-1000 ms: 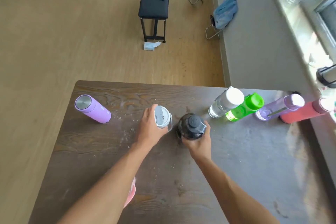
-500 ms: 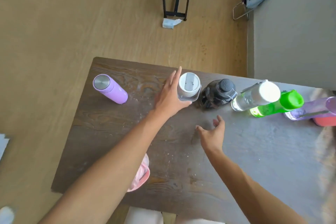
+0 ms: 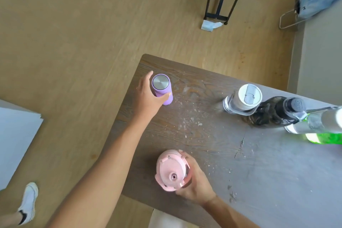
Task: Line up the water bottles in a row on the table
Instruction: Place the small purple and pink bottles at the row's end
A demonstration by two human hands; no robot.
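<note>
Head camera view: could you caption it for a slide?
Left hand grasps the purple bottle, right hand the pink bottle; others stand lined up.

Open counter [image 3: 199, 127] between purple bottle [image 3: 162, 89] at far left and white-capped bottle [image 3: 242, 101]; pink bottle [image 3: 171, 169] blocked near edge; crowded row barred right side.

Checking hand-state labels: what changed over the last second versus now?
Left hand let go of the white-lid bottle and now grips the purple bottle. Right hand released the black bottle and took hold of the pink bottle at the near edge. White-lid and black bottles stand placed in the row; purple not visibly moved.
</note>
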